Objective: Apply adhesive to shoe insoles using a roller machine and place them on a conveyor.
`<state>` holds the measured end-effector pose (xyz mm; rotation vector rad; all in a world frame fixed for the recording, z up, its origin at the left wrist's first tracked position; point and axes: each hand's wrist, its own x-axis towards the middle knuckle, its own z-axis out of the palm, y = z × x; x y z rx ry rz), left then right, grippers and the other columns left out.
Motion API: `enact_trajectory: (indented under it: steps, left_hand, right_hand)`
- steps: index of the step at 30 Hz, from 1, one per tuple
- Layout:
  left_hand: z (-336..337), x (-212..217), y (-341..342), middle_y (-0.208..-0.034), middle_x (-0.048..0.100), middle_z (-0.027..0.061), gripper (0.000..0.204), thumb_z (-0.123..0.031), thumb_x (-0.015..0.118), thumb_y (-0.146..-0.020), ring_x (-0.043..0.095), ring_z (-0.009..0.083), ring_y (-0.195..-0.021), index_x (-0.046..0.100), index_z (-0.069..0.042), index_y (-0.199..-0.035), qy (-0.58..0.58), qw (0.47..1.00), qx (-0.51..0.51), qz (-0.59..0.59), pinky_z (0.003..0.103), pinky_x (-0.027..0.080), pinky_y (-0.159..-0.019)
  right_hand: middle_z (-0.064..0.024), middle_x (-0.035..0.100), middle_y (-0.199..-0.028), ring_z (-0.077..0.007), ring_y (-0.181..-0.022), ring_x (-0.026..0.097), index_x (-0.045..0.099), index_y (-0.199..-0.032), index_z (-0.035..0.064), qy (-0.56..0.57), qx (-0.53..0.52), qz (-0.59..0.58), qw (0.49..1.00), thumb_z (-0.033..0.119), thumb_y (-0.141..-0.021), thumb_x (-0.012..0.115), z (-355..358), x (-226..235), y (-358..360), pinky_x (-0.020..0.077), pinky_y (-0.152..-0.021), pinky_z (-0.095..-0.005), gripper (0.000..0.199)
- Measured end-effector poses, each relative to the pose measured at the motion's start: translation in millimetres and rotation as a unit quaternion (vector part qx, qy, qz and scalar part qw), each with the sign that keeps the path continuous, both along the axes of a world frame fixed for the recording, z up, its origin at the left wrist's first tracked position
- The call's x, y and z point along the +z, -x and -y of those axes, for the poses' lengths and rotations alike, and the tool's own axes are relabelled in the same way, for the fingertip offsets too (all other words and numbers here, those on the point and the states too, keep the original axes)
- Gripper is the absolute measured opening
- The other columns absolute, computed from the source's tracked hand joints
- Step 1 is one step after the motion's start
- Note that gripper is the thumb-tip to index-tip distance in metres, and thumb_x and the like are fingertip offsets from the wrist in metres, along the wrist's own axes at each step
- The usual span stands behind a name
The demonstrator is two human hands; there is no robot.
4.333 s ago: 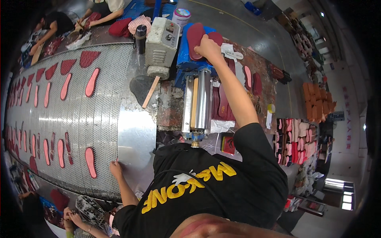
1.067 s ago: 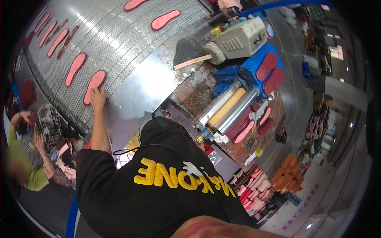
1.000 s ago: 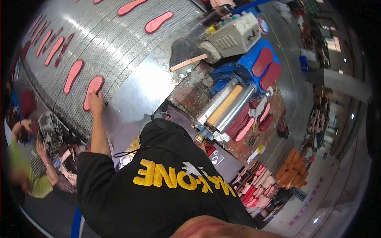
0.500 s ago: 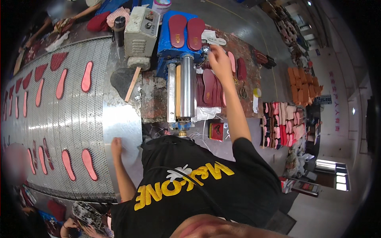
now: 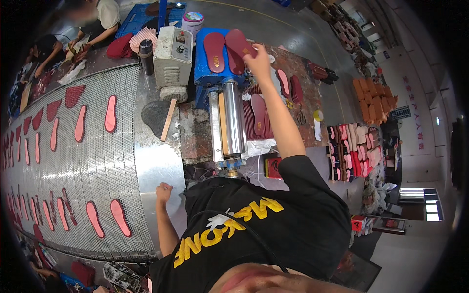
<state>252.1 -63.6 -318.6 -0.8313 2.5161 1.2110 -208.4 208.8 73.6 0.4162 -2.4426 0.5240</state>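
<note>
My right hand (image 5: 258, 62) grips the end of a maroon insole (image 5: 239, 43), which is tilted over a second maroon insole (image 5: 236, 64) on top of the blue machine (image 5: 200, 73). Another maroon insole (image 5: 214, 52) lies flat to the left of them, gold marking at its near end. Below them runs the machine's shiny metal roller (image 5: 233, 117). My left hand (image 5: 164, 190) is held with its fingers curled in over a smooth metal plate (image 5: 151, 166); nothing shows in them.
Pink insoles (image 5: 111, 114) and maroon pieces lie in rows on the mesh conveyor (image 5: 97, 166) at left. A stack of maroon insoles (image 5: 259, 117) stands right of the roller. A grey motor box (image 5: 172, 58), a flask (image 5: 146, 56) and scissors (image 5: 301, 117) are nearby. Co-workers sit beyond the conveyor.
My right hand has moved left onto the right-hand insole and taken hold of it. That insole has swung askew, uncovering another beneath. The whole view has shifted slightly.
</note>
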Motion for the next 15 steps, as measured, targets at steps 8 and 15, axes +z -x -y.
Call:
enact_trajectory:
  steps: [8,15]
  left_hand:
    - [24.1,21.8,29.9,-0.074,0.061,0.0087,0.025,-0.023,0.066,-0.077,0.058,0.0221,-0.068,0.061,-0.001,-0.088,-0.19,0.972,-0.04,0.135,0.034,0.048,-0.066]
    - [-38.4,207.1,177.3,-0.124,0.054,0.0155,0.061,-0.018,0.074,-0.071,0.049,0.0284,-0.119,0.049,-0.002,-0.125,-0.162,0.963,-0.178,-0.124,0.035,0.038,-0.098]
  right_hand:
    - [-0.0056,0.059,-0.084,-0.0155,-0.073,0.058,0.062,-0.094,-0.0009,0.699,0.089,0.103,0.702,0.013,-0.088,0.05,-158.4,-17.5,-46.3,0.0505,-0.062,-0.0304,0.019]
    - [-0.0015,0.057,-0.076,-0.0123,-0.07,0.053,0.065,-0.078,0.0023,0.559,-0.059,0.17,0.809,0.013,-0.084,0.048,-213.8,-131.8,-125.8,0.0422,-0.064,-0.0256,0.021]
